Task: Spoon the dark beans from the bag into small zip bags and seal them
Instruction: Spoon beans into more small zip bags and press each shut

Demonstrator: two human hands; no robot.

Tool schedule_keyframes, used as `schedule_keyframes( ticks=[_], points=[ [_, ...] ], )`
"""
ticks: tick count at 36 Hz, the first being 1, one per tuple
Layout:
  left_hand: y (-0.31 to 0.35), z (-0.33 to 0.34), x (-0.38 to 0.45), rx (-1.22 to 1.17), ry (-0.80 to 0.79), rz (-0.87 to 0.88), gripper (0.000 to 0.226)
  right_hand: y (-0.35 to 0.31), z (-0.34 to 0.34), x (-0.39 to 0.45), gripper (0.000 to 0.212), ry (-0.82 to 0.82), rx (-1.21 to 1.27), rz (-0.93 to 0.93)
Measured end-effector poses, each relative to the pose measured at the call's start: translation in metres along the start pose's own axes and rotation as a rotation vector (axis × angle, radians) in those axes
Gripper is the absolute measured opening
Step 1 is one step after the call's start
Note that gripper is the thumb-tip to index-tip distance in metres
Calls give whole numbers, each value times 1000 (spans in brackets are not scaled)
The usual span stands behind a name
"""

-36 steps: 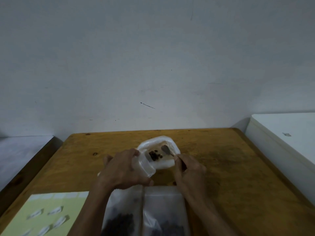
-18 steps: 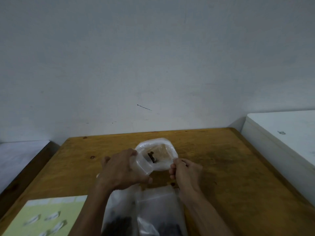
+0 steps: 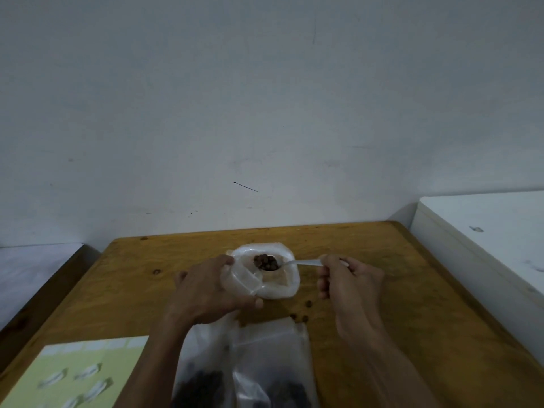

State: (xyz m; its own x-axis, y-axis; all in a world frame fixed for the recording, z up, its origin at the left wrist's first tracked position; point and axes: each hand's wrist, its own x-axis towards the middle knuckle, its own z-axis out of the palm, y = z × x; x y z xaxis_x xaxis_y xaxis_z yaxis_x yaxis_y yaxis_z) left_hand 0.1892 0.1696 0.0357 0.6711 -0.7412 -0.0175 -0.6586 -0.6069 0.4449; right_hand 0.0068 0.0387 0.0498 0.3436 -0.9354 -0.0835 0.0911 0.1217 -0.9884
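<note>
While the left hand (image 3: 206, 293) grips the small zip bag (image 3: 266, 272) open at frame center, the right hand (image 3: 348, 282) pinches a spoon (image 3: 297, 262) w/ dark beans (image 3: 265, 262) over its mouth. Big bean bag (image 3: 244, 366) lies lower center on the counter (image 3: 368, 254); loose beans (image 3: 307, 304) nearby.

Small zip bag (image 3: 276, 285) sits mid-table (image 3: 382, 290) & everything's placed off it. My left hand (image 3: 206, 293) grips its left edge; my right hand (image 3: 347, 284) is to its right, holding the spoon (image 3: 294, 263), whose bowl of beans (image 3: 265, 262) is over the bag's mouth. Big bag (image 3: 244, 366) lies just in front of it, nearer me. Loose beans (image 3: 303, 312) between the two, right side. Sheet (image 3: 88, 372) front-left. Wall (image 3: 265, 113) behind.
</note>
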Motion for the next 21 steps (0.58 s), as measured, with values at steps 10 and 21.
schedule_keyframes(
  ticks=[10,21],
  points=[
    [-8,2,6,-67,-5,37,124,1,13,-23,10,-171,-462,-657],
    [-5,1,4,50,-66,10,100,47,1,-15,7,-65,-833,-1088]
  ],
)
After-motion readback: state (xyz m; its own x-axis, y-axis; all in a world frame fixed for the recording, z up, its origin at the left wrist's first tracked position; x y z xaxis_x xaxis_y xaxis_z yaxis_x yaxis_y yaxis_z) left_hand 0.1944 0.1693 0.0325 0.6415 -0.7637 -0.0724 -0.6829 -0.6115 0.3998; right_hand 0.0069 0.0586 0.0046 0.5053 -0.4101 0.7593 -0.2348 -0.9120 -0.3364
